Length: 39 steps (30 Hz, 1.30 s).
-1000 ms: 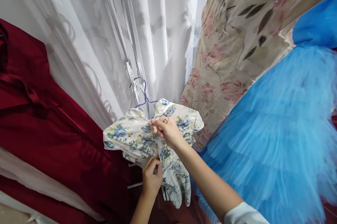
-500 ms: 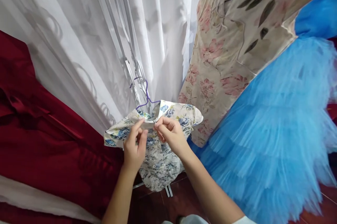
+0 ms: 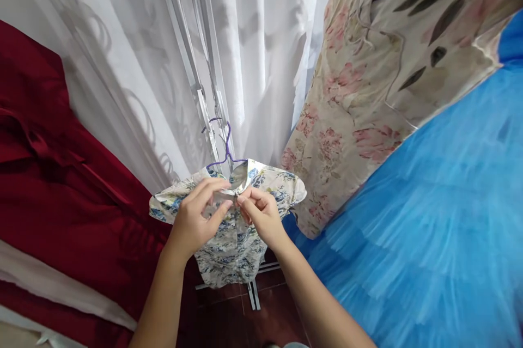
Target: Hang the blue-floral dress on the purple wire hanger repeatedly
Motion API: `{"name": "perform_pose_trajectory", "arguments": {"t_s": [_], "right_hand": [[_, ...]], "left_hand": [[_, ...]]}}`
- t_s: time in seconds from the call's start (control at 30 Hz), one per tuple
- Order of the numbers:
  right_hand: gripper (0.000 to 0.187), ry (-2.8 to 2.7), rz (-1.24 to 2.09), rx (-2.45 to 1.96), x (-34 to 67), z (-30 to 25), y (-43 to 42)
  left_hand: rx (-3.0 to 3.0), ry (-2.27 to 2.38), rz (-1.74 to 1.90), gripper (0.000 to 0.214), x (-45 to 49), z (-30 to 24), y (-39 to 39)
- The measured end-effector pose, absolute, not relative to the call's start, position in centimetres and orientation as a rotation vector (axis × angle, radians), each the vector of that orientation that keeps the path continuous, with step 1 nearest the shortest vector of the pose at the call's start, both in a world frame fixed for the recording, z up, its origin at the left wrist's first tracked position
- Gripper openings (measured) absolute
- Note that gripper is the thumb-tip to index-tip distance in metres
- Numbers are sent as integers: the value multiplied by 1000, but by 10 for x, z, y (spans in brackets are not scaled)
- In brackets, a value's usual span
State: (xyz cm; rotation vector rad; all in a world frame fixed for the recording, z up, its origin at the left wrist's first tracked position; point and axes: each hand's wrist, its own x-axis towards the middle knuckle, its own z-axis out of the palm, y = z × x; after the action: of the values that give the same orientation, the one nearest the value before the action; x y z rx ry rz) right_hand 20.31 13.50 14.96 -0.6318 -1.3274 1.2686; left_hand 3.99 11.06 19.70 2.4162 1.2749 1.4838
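A white dress with blue and yellow flowers (image 3: 229,255) hangs from a purple hanger (image 3: 227,144). Its neckline is between my hands. My right hand (image 3: 263,214) pinches the neckline edge beside a small metallic piece, perhaps a zipper pull, too small to be sure. My left hand (image 3: 196,217) is at the other side of the neckline, fingers stretched out and thumb held apart from them. Its fingertips are close to the white neckline edge; whether they touch it I cannot tell.
Metal stand poles (image 3: 204,54) rise behind the dress, before a white curtain (image 3: 261,37). Dark red fabric (image 3: 53,174) hangs at left. On the right are a beige floral garment (image 3: 347,119) and a blue ruffled tulle dress (image 3: 429,217). Dark red floor tiles (image 3: 269,304) show below.
My left hand has opened wider, its thumb and fingers farther apart. The right hand keeps its pinch at the neckline. The view has shifted slightly.
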Motion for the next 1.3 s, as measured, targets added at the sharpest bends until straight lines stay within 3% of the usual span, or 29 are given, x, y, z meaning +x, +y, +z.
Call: {"name": "perform_pose_trajectory", "arguments": {"t_s": [0.2, 0.4, 0.57, 0.77, 0.9, 1.03, 1.1, 1.3], "right_hand": [[28, -1396, 1230, -621, 197, 150, 150], [30, -1492, 1285, -686, 211, 117, 145], [30, -1494, 1392, -722, 209, 98, 122], [27, -1184, 1599, -811, 209, 52, 116], [28, -1299, 1390, -943, 224, 33, 101], [53, -1563, 1293, -928, 228, 38, 71], [42, -1698, 1375, -930, 227, 47, 60], [39, -1532, 1364, -1024, 262, 71, 54]], "left_hand": [[2336, 1432, 1935, 8, 61, 183, 113], [1710, 1746, 2416, 18, 9, 192, 121], [1200, 1926, 2471, 30, -74, 118, 132], [970, 1750, 2033, 35, -55, 4, 97], [1146, 1647, 1914, 31, -2, 14, 72], [1474, 1373, 1593, 24, 49, 46, 64], [1527, 1221, 1388, 25, 65, 49, 62], [1462, 952, 1035, 57, 61, 19, 56]]}}
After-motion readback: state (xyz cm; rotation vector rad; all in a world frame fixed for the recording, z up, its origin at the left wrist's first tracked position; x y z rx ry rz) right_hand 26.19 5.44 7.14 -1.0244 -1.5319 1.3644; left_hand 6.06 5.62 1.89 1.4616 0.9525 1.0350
